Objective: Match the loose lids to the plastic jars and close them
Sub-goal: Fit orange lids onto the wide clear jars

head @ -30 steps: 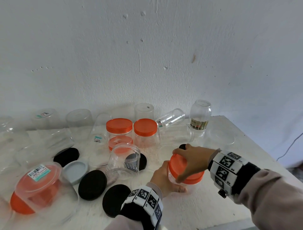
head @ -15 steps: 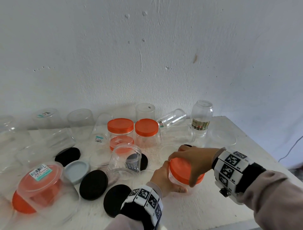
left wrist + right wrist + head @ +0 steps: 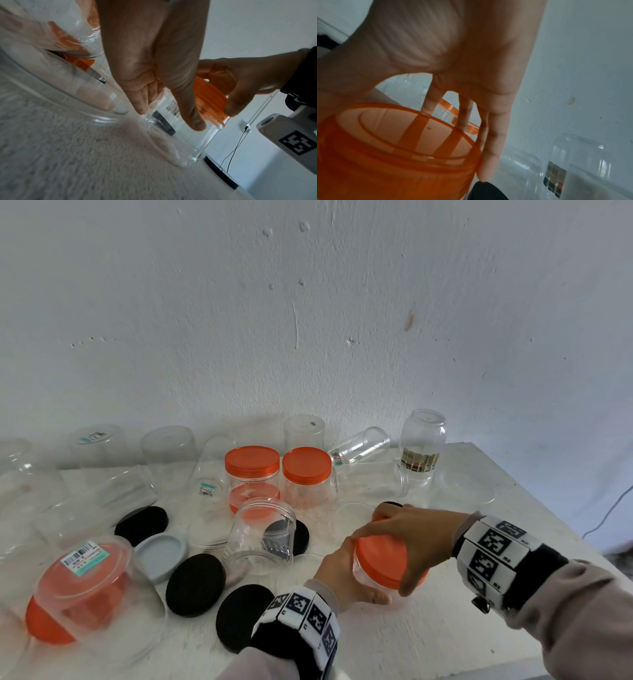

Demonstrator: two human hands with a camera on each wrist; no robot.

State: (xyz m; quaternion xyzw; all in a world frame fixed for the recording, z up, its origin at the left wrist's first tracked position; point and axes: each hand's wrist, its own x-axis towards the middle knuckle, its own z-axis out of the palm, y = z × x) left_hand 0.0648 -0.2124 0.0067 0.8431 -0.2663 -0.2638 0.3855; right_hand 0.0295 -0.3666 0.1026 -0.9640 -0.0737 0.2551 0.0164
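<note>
A small clear plastic jar stands on the white table near its front edge, with an orange lid on its mouth. My left hand wraps round the jar's body from the left. My right hand grips the orange lid from above, thumb at the front and fingers over its rim. In the left wrist view the orange lid shows between my left hand and my right thumb. My right hand arches over the lid.
Two orange-lidded jars stand mid-table, with several open clear jars around and behind them. Loose black lids and a pale blue lid lie left of my hands. An upturned jar over an orange lid sits far left.
My right hand has turned on the orange lid, thumb swinging toward the front. The jar and my left hand stay put.
</note>
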